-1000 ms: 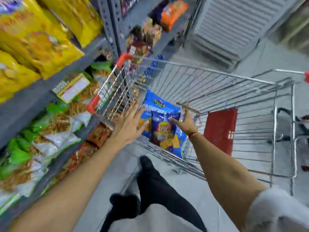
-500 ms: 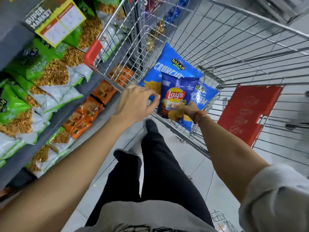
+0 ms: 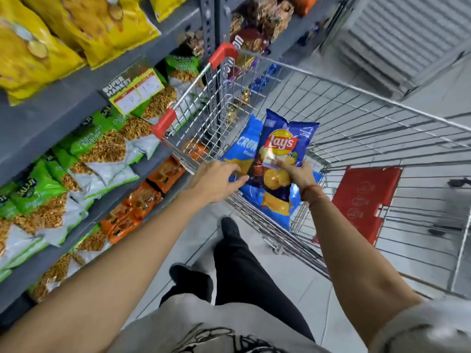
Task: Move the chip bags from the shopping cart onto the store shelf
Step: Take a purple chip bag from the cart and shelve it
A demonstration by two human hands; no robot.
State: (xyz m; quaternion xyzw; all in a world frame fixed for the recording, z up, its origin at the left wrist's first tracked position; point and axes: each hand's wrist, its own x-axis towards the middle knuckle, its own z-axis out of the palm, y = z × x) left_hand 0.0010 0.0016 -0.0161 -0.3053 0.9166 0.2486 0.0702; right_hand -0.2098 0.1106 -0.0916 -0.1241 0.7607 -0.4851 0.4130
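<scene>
Your right hand (image 3: pixel 297 174) is stretched out over the shopping cart (image 3: pixel 356 118), its grip pinching the lower part of a dark blue Lay's chip bag (image 3: pixel 283 146), thumb on the front, fingers behind. The bag stands upright, lifted above the cart's near corner. Your left hand (image 3: pixel 219 180) reaches in alongside, palm down, fingers loosely spread, fingertips (image 3: pixel 243 178) touching the bag's lower left edge but closed on nothing. Down in the cart, 1 lighter blue chip bag (image 3: pixel 244 149) leans against the wire wall, partly hidden behind the Lay's. A red seat flap (image 3: pixel 364 200) hangs at the cart's right end. To your left, the store shelf (image 3: pixel 71 103) carries yellow bags (image 3: pixel 76 29) on top, green snack packs (image 3: pixel 102 146) below, orange packs (image 3: pixel 142 200) lower still.
</scene>
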